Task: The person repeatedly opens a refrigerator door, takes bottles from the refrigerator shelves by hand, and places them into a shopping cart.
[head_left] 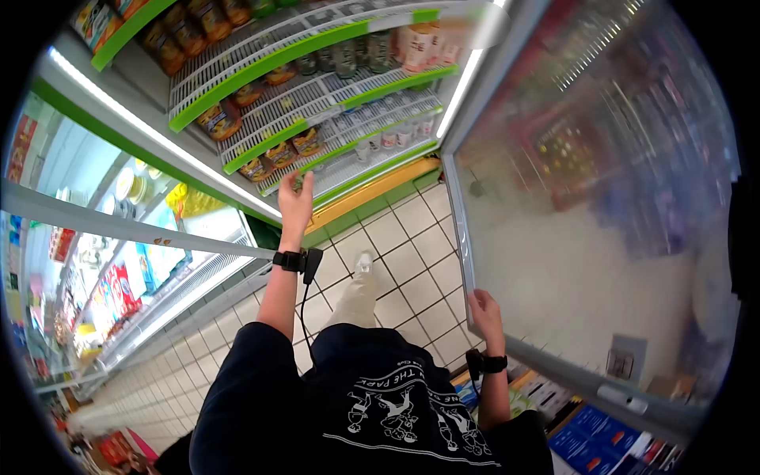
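Note:
My left hand [296,202] reaches to the front of the lowest shelves of an upright display fridge, its fingers apart and nothing visible in them. Close above it, brown-and-orange pouches [280,153] stand on a wire shelf [336,136] with a green front strip. On the other side, my right hand [486,317] has its fingers curled at the edge of the open glass door [546,261]. Part of that grip is hidden. Both wrists wear black straps with small devices, and a cable runs from the left one.
Pink-labelled bottles [419,47] and clear bottles [346,59] fill upper shelves. A yellow-orange base strip [372,192] borders the white tiled floor [408,253]. At left, another lit chiller [134,261] holds packaged goods. Blue boxes [594,439] lie at lower right beyond the door.

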{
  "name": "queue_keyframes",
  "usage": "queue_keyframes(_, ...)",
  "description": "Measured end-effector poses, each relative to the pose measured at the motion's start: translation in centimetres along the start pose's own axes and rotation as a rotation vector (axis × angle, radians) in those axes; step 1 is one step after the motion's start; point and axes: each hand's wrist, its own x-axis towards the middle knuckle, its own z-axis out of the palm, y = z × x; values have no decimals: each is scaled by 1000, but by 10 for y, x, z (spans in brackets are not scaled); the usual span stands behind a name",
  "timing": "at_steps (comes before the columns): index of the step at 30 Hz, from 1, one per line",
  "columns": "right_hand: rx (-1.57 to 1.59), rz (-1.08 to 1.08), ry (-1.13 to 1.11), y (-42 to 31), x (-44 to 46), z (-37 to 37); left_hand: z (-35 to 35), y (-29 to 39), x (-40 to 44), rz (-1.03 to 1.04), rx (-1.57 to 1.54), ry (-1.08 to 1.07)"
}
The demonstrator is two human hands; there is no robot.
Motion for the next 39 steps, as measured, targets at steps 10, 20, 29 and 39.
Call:
queue_keyframes(10,26,-604,-367,-312,174,157,-56,25,177,282,87,442)
queue_keyframes(20,279,-354,-732,-432,234,328,-89,-31,258,264,501,34)
queue_keyframes(29,472,-71,-971,-454,243,374,-111,-33,262,-270,725,-171)
queue_keyframes(39,391,-62,-972,-451,246,381,-102,2,251,-113,863,-223)
